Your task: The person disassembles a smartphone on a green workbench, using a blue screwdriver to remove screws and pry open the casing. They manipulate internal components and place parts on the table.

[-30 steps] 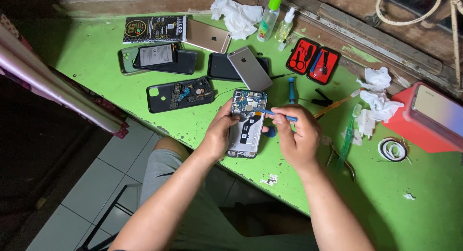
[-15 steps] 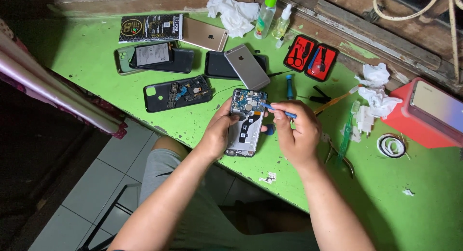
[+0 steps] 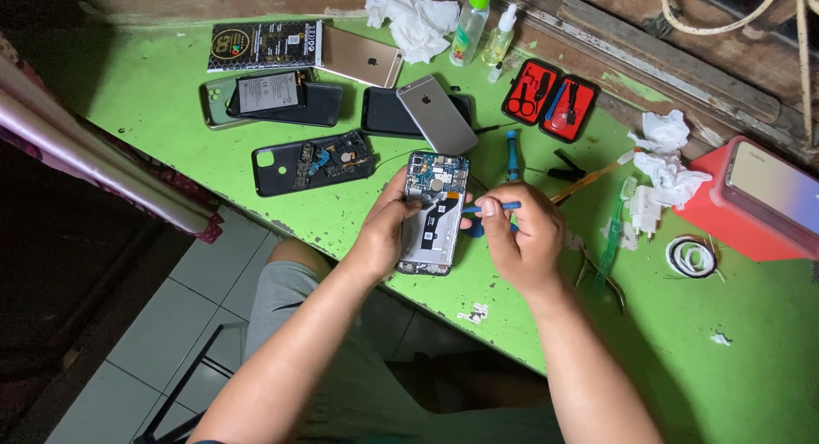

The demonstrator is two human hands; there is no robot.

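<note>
While the left hand (image 3: 388, 231) steadies an opened phone (image 3: 433, 212) near the worktop's (image 3: 734, 376) front edge, the right hand (image 3: 520, 239) pinches a blue screwdriver (image 3: 490, 208); circuitry exposed, back cover off.

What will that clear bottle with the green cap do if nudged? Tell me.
The bottle stands upright, tall and narrow, so it probably tips easily. Round-bodied, it would likely roll on the green table. It looks like light plastic, so it is hardly fragile.

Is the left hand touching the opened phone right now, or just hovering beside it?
Touching. The head view shows the left hand gripping the opened phone, its fingers wrapped over the phone's left edge and the thumb lying on its exposed inside, with no gap visible.
</note>
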